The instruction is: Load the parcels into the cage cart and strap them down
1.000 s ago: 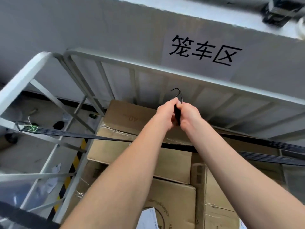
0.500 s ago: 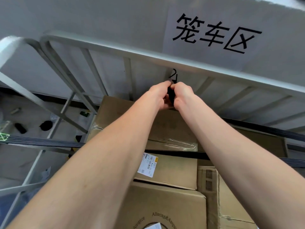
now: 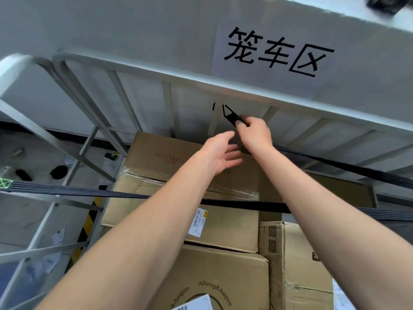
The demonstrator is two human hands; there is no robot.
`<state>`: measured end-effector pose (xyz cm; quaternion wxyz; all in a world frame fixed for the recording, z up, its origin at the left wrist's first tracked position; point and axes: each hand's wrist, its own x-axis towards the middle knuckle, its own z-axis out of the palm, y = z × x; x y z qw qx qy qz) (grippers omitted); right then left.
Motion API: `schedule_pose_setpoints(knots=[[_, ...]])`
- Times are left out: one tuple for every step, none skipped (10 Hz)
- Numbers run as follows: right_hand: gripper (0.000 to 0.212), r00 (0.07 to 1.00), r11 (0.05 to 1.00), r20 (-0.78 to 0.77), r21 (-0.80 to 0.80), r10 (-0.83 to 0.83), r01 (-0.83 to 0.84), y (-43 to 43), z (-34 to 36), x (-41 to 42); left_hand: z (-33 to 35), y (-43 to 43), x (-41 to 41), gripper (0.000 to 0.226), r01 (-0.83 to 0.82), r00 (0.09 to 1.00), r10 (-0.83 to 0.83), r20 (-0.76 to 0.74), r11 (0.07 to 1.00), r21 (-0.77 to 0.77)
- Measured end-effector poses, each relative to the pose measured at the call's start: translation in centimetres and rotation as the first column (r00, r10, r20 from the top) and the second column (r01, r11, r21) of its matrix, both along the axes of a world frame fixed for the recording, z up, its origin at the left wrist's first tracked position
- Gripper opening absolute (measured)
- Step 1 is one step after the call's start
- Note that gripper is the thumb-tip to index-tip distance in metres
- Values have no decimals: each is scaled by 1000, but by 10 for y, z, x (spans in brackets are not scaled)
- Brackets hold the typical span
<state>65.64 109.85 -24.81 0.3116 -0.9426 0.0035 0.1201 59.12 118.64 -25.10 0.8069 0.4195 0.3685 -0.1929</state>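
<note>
The end of a black ribbed elastic strap (image 3: 357, 173) is pinched by the right hand (image 3: 254, 135), whose fingers are curled round it just behind a black wire hook (image 3: 231, 116); the hook points toward eleven o'clock from that hand. The left hand (image 3: 220, 154) is held open at seven o'clock of the right, fingers relaxed, with nothing gripped.

The hook's tip lies at a grey upright bar (image 3: 211, 128) in the back wall of the grey metal cage cart (image 3: 156, 73), just under the top rail. Whether it is caught round the bar cannot be told.

From the right hand the strap is drawn away toward four o'clock. The brown cardboard parcels (image 3: 223, 227) are stacked inside the cart, toward six o'clock of the hands. A second black strap (image 3: 67, 190) is stretched across them from nine to three o'clock.

Loading is judged done, and strapping is the step in hand. Next, the hook must be seated fully round the bar under tension before the grip is eased, lest it spring back.
</note>
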Motion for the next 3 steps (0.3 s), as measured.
schedule_pose_setpoints(knots=[[41,986,976,111,-191,122,-99,-15,8,8,8,4,-7,47,76,997,-77,19,994,80],[45,959,945,207,-301,194,-126,-25,17,-1,16,8,-18,45,71,997,-74,22,989,129],[46,927,945,254,-245,276,-214,-32,22,-20,28,5,-26,44,56,996,-67,52,980,192]])
